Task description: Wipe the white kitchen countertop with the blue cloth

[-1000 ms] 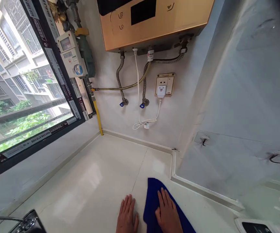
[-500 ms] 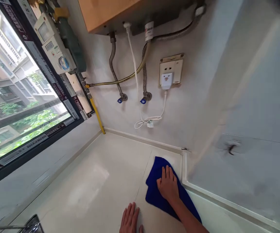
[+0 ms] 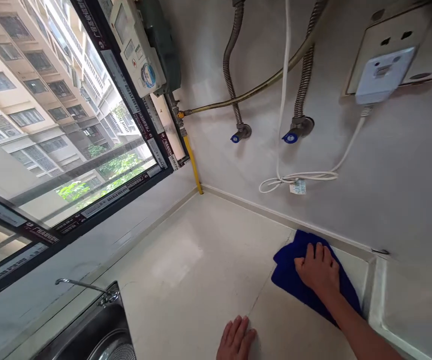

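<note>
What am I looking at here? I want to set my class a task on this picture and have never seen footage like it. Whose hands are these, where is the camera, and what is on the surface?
The camera sits on a person's head and looks down at their own bare hands. The right hand lies flat on a blue cloth, pressing it on a pale countertop near the back wall. The left hand rests flat on the counter, holding nothing. A metal sink with a thin tap shows lower left. On the wall hang hoses, a coiled white cable and a socket; a window is at left.

Deep blue cloth (image 3: 290, 272), crumpled flat on pale countertop, tucked in back corner
</note>
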`<act>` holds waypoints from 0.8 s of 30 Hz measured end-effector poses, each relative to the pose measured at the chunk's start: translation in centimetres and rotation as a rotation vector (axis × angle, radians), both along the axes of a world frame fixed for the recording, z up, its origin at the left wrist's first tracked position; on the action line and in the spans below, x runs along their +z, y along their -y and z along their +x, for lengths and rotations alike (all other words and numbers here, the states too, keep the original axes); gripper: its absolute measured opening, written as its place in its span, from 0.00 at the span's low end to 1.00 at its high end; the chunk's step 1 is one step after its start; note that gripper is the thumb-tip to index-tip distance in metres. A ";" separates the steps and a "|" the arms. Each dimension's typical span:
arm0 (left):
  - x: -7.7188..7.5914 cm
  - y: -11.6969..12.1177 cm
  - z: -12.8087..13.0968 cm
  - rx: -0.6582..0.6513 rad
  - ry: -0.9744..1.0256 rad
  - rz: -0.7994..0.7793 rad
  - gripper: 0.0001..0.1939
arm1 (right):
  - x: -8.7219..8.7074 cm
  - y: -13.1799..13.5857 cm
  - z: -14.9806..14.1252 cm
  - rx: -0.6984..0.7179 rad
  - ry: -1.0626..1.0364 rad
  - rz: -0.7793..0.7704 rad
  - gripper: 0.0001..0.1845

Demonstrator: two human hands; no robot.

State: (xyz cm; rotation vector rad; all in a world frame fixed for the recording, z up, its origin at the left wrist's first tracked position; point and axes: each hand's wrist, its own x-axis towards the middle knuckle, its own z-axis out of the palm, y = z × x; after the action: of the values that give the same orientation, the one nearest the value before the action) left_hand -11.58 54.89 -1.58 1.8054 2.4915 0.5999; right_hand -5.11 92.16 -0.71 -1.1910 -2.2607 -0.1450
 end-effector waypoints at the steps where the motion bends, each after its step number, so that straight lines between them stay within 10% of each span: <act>1: 0.5 0.0 0.3 0.013 0.048 -0.016 0.32 | -0.2 -0.3 0.1 0.006 0.003 -0.001 0.34; 7: 2.7 -0.6 1.1 0.021 0.293 -0.081 0.38 | -2.3 1.7 1.1 0.083 -0.034 0.051 0.34; 13: 4.5 -0.5 1.4 0.054 0.303 -0.043 0.32 | -2.5 10.6 4.1 0.219 0.057 0.062 0.32; 24: 7.0 1.7 3.9 0.183 0.616 0.228 0.12 | -5.7 19.4 15.6 0.448 0.052 0.092 0.45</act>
State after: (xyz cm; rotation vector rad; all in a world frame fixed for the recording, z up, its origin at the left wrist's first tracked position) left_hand -7.65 53.16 5.41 1.1823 2.2215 1.2659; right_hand 10.50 72.79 -6.43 -0.6178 -2.4753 -0.1043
